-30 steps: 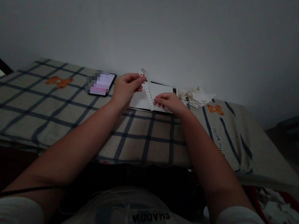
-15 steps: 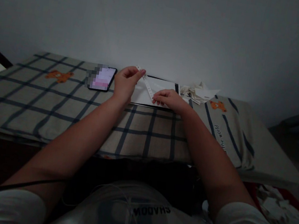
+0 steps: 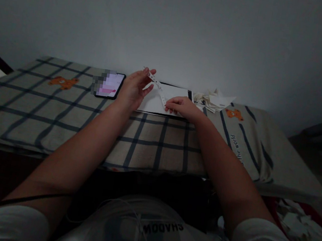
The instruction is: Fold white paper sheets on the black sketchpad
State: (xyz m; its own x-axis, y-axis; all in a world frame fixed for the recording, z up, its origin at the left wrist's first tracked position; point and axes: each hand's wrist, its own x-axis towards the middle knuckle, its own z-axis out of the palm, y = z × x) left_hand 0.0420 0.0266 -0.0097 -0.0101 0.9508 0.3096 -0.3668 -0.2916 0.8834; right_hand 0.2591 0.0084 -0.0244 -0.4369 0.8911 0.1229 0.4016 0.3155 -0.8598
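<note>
Pinching a perforated paper strip [image 3: 157,86], left hand [image 3: 135,89] half-open, right hand [image 3: 181,106] closed; shirt [image 3: 164,228] reads "SHADOW" mirrored.

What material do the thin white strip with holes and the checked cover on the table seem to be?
The thin white perforated strip, pinched by the left hand and right hand, looks like matte paper: it bends limply. The checked beige cover looks like woven fabric, soft and creased at its edge.

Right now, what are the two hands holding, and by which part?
A narrow perforated paper strip. The left hand pinches its far upper end at the fingertips; the right hand holds its near lower end down on the white sheet.
</note>
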